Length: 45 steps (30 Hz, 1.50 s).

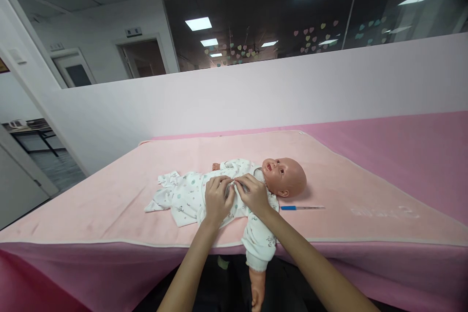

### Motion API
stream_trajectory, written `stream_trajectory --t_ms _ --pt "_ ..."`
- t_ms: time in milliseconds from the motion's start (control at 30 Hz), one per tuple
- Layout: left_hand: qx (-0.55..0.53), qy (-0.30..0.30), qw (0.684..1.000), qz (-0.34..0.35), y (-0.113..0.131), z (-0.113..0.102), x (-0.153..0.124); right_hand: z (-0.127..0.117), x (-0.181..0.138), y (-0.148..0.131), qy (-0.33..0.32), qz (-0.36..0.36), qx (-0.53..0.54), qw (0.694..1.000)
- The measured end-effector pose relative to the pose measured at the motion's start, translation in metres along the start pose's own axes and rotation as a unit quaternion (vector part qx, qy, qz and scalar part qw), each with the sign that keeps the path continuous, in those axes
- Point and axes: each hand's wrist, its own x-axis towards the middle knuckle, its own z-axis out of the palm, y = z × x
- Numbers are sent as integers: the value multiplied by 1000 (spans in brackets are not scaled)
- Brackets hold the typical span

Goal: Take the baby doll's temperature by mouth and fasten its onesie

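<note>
A baby doll (285,176) lies on its back on a pale pink blanket (329,175), head to the right, dressed in a white printed romper (183,194). My left hand (216,200) and my right hand (254,194) rest on the doll's chest, fingertips pinching the romper's front together where the two hands meet. One doll arm (258,273) in a white sleeve hangs over the near table edge. A thin thermometer with a blue end (302,207) lies on the blanket just right of the doll's head.
The blanket covers a table draped in darker pink cloth (420,146). A white partition wall (256,92) stands behind it, with dark glass above. A doorway and corridor open at the left (32,156).
</note>
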Motion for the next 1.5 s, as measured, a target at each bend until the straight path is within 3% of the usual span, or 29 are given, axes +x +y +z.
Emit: stream_trajectory --t_ms 200,400,633,1000,1233,1500 --pt "-71 -17 996 -45 -1 -2 2 -1 0 -1 -6 2 12 1000" --pt "-194 -62 973 -108 -8 -5 5 1 -1 2 -9 -3 6 1000" --pt "-258 -75 955 -128 -10 -6 5 0 -1 1 -15 -10 21 1000" --pt "-117 -36 988 -89 -1 -4 -2 0 -1 0 -44 12 28 999" --pt "-123 3 988 -95 2 -4 -3 1 0 -2 -36 24 13 999" --pt "-47 -26 996 -73 2 -3 -3 1 0 -1 -27 37 7 999"
